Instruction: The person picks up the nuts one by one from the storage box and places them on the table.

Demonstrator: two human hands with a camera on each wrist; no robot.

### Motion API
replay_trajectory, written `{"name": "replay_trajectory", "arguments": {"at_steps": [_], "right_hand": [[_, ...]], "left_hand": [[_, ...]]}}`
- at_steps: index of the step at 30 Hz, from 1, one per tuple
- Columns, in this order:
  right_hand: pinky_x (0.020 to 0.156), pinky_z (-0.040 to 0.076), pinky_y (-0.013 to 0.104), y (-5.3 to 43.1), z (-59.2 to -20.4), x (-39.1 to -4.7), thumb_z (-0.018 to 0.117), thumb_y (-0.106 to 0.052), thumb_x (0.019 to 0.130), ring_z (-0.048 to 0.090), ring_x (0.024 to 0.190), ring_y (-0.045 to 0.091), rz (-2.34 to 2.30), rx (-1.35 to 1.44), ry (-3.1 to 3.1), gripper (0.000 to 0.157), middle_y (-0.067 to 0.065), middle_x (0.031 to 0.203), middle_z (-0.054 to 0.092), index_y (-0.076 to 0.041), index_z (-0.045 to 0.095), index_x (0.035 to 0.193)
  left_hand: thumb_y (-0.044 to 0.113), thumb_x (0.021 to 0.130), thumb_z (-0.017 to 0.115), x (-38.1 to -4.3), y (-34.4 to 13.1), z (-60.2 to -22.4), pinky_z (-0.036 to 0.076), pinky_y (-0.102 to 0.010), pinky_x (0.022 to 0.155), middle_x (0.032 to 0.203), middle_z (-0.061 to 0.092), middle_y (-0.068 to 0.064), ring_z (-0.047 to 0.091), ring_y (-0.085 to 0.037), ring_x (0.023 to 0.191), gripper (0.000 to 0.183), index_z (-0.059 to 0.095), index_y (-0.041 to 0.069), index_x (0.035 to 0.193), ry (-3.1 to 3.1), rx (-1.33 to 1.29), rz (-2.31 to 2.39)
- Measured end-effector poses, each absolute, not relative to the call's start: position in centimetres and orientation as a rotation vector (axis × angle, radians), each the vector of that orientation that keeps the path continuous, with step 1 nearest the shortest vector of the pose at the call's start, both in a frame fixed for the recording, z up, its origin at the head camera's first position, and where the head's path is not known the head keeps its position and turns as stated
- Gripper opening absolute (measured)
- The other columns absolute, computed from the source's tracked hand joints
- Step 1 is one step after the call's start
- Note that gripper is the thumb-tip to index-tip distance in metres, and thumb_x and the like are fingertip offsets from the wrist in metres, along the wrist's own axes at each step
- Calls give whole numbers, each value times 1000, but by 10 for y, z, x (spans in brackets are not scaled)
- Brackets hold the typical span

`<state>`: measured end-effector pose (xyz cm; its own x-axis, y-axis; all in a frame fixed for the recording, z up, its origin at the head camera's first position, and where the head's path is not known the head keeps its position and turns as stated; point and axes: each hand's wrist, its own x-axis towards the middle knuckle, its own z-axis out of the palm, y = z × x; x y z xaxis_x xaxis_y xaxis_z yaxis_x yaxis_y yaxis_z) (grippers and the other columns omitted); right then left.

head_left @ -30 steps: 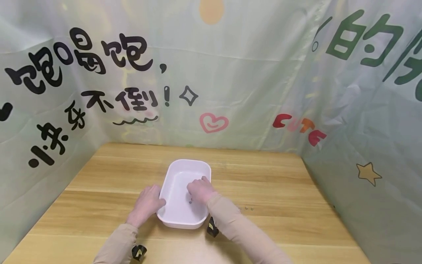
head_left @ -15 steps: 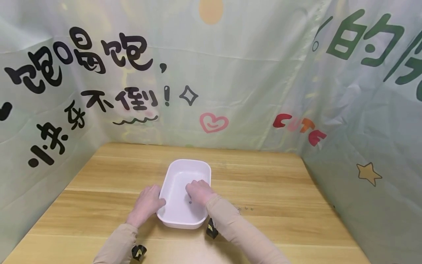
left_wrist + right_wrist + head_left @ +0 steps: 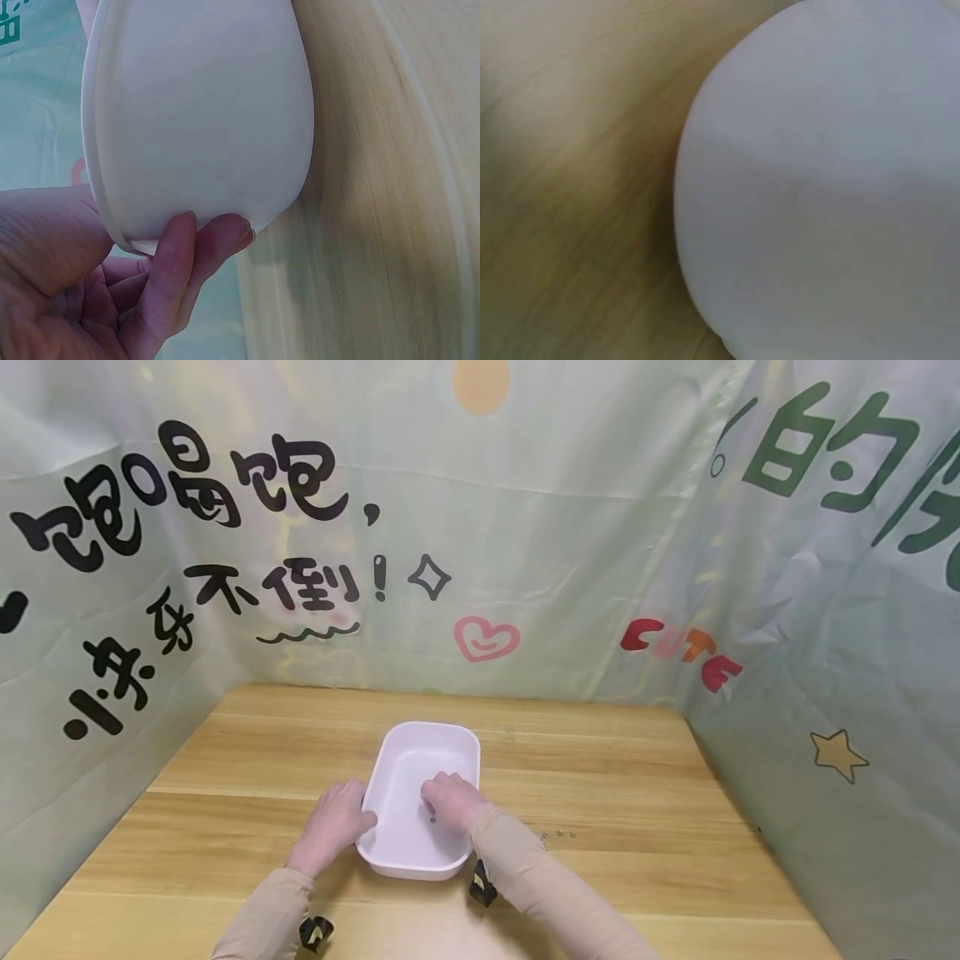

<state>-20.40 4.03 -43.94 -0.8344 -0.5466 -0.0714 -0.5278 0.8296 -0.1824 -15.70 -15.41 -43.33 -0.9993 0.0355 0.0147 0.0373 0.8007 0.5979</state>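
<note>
A pale lilac-white plastic basin [image 3: 408, 856], rectangular with rounded corners, sits on the wooden table. My left hand [image 3: 334, 823] grips its left rim, the thumb over the edge; the left wrist view shows fingertips [image 3: 174, 247] pressing the outer wall. Inside the basin, over its right half, is my right hand [image 3: 454, 803], its fingers bent downward. Those fingertips are hidden, so whether they pinch anything is unclear. A small dark speck-like piece [image 3: 432, 820] shows just below them. In the right wrist view only the basin's outer wall [image 3: 817, 187] and the table appear.
Several tiny shiny pieces [image 3: 560, 834] lie on the wooden table [image 3: 637, 793] right of the basin, partly behind the right sleeve. Black wrist devices [image 3: 483, 883] hang below both forearms. Printed cloth walls [image 3: 562, 568] enclose the table's back and sides.
My right hand has shifted slightly down and to the left inside the basin. The left hand and the basin have not moved.
</note>
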Motion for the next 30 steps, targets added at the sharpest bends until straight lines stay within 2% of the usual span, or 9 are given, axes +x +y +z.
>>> {"name": "replay_trajectory", "arguments": {"at_steps": [17, 26, 30], "right_hand": [[60, 41, 20, 41, -442, -203, 63, 6, 79, 49, 66, 10, -254, -898, 2906, 22, 1, 76, 61, -12, 57, 69], [63, 43, 19, 42, -444, -206, 63, 7, 80, 48, 68, 9, -257, -961, 2923, 19, 0, 76, 64, -11, 66, 74], [68, 49, 19, 42, -445, -207, 65, 5, 82, 57, 72, 10, -243, -993, 2941, 17, 2, 82, 71, -10, 72, 80]], "left_hand": [[1, 75, 65, -158, -154, -434, 44, -27, 50, 67, 58, -7, 54, -18, 57, 5, 63, 0, 79, -2985, -38, -982], [1, 76, 65, -157, -155, -434, 44, -27, 50, 68, 59, -8, 54, -18, 57, 7, 63, -2, 82, -2992, -27, -992], [1, 76, 65, -158, -155, -434, 44, -27, 50, 68, 59, -8, 54, -18, 57, 8, 63, -3, 82, -2990, -38, -987]]}}
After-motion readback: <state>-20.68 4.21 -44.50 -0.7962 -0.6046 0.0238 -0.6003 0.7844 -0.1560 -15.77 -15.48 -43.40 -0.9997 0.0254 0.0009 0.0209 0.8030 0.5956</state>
